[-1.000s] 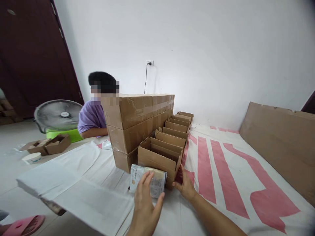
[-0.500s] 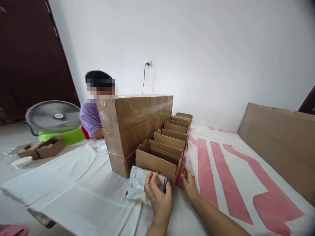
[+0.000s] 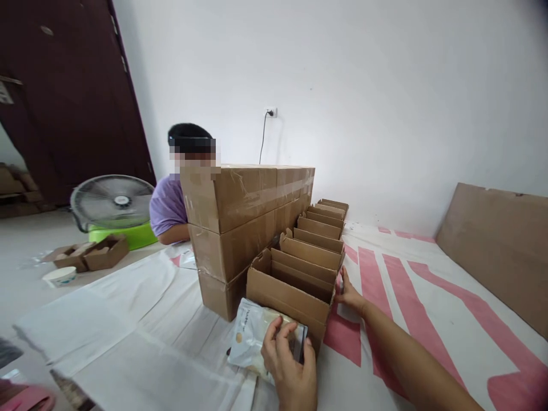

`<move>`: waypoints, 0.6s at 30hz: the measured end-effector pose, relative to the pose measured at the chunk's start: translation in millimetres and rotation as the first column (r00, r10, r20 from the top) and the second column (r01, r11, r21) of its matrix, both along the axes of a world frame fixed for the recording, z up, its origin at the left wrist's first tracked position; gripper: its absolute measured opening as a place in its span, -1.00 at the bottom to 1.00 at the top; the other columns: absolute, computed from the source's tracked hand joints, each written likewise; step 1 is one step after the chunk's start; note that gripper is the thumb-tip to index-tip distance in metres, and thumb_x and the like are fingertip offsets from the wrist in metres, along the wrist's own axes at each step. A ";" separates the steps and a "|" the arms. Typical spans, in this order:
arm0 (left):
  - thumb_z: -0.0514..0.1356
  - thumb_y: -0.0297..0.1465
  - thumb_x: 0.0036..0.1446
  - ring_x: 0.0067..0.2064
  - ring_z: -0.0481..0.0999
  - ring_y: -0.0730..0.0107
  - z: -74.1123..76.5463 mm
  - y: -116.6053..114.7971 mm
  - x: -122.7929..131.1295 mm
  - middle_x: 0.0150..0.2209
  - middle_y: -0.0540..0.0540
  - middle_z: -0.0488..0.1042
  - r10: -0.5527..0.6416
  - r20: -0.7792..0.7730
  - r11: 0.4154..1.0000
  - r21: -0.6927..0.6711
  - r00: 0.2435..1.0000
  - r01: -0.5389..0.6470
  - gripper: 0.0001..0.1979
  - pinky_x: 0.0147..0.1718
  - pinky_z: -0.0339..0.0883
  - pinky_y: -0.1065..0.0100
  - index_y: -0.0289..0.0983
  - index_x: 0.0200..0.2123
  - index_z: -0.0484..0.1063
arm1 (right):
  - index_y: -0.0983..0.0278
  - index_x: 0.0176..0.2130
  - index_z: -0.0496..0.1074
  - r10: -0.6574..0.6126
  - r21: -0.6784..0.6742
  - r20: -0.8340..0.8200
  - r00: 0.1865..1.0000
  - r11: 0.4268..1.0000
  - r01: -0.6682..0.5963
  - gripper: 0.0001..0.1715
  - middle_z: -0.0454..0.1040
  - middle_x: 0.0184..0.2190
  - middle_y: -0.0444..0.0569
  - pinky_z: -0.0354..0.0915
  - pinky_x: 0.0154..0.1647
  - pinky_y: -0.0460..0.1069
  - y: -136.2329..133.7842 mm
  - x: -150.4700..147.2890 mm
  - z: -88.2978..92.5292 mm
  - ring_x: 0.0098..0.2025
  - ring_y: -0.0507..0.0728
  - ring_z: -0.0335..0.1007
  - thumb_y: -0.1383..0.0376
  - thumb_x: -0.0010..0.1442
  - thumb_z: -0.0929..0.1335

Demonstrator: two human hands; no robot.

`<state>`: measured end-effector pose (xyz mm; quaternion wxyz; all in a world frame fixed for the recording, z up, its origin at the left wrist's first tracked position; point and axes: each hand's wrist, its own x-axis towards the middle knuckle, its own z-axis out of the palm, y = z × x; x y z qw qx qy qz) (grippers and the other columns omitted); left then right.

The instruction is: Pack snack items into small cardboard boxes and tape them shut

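Note:
My left hand (image 3: 291, 362) grips a pale, printed plastic pouch (image 3: 248, 337), fingers across its face and thumb at its right edge. The pouch stands against the front of the nearest open cardboard box (image 3: 291, 291). Along that box's right side is my right hand (image 3: 351, 295), fingers stretched forward and partly hidden by the box; whether they press on it I cannot tell. Behind the nearest box, several more open cardboard boxes (image 3: 319, 228) run in a row toward the wall.
Left of the row rises a stack of taped cartons (image 3: 233, 228). A person in a purple sleeve (image 3: 169, 205) sits behind it. A fan (image 3: 115, 200) on a green base stands at left. A large cardboard sheet (image 3: 496, 251) leans at right. White-and-pink cloth (image 3: 411, 308) covers the surface.
My right hand has moved forward along the box's right side. My left hand stays on the pouch at the box front. The view has swung slightly left.

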<state>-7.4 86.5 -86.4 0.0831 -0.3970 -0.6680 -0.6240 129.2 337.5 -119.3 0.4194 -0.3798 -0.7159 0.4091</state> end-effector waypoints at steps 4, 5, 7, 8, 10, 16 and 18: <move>0.07 -0.41 0.18 0.13 0.22 -0.09 0.3 1.4 1.0 0.09 -0.32 0.19 -0.015 0.005 1.000 -0.027 1.000 0.015 -0.81 0.04 0.19 -0.15 -0.23 -0.11 0.30 | 0.09 0.38 -0.10 0.088 0.016 -0.040 0.995 0.996 -0.087 0.41 0.15 0.32 0.10 0.02 0.30 0.24 3.0 -4.1 -0.8 0.36 0.32 0.00 0.32 -0.35 0.52; 0.08 -0.41 0.18 0.13 0.21 -0.09 0.4 1.6 1.3 0.10 -0.32 0.19 -0.021 0.008 0.999 -0.034 1.000 0.022 -0.81 0.05 0.19 -0.16 -0.22 -0.11 0.31 | 0.08 0.38 -0.11 0.107 0.015 -0.046 0.993 0.994 -0.106 0.42 0.17 0.31 0.09 0.06 0.28 0.23 3.9 -5.2 -0.9 0.34 0.32 0.05 0.32 -0.34 0.52; 0.10 -0.42 0.16 0.15 0.22 -0.12 0.3 2.0 2.0 0.11 -0.31 0.18 -0.033 0.009 0.998 -0.050 0.999 0.033 -0.79 0.06 0.18 -0.19 -0.21 -0.11 0.34 | 0.09 0.38 -0.14 0.138 0.009 -0.054 0.989 0.990 -0.138 0.43 0.22 0.28 0.09 0.14 0.23 0.22 6.1 -6.9 -0.3 0.30 0.31 0.13 0.32 -0.34 0.52; 0.10 -0.43 0.15 0.16 0.22 -0.13 0.1 2.1 2.6 0.12 -0.31 0.18 -0.041 0.005 0.998 -0.055 0.999 0.041 -0.78 0.07 0.17 -0.20 -0.21 -0.10 0.35 | 0.10 0.39 -0.15 0.148 0.006 -0.056 0.987 0.989 -0.148 0.43 0.23 0.27 0.10 0.16 0.21 0.21 7.3 -7.5 0.4 0.28 0.31 0.16 0.33 -0.33 0.51; 0.12 -0.44 0.13 0.18 0.21 -0.14 -0.4 2.2 4.2 0.15 -0.32 0.17 -0.070 -0.004 0.996 -0.059 0.998 0.069 -0.73 0.09 0.16 -0.22 -0.21 -0.07 0.37 | 0.14 0.39 -0.14 0.158 0.000 -0.057 0.986 0.987 -0.158 0.41 0.26 0.25 0.10 0.19 0.19 0.19 9.5 -8.2 2.1 0.26 0.30 0.20 0.33 -0.32 0.50; 0.14 -0.46 0.11 0.31 0.09 -0.08 -3.0 0.5 9.3 0.28 -0.29 0.04 -0.223 0.040 0.973 -0.056 0.974 0.225 -0.58 0.20 0.13 -0.17 -0.24 0.07 0.35 | 0.17 0.34 0.02 0.100 -0.014 -0.030 0.994 0.995 -0.101 0.29 0.35 0.18 0.08 0.26 0.13 0.17 11.7 -8.1 8.1 0.17 0.32 0.30 0.32 -0.31 0.50; 0.14 -0.47 0.11 0.35 0.05 -0.05 -4.2 0.1 8.2 0.32 -0.25 0.00 -0.278 0.067 0.957 -0.065 0.958 0.282 -0.53 0.25 0.09 -0.13 -0.23 0.13 0.33 | 0.19 0.31 0.10 0.053 -0.016 -0.011 0.999 0.998 -0.053 0.21 0.38 0.15 0.07 0.28 0.11 0.16 11.1 -7.5 10.1 0.13 0.32 0.34 0.32 -0.31 0.49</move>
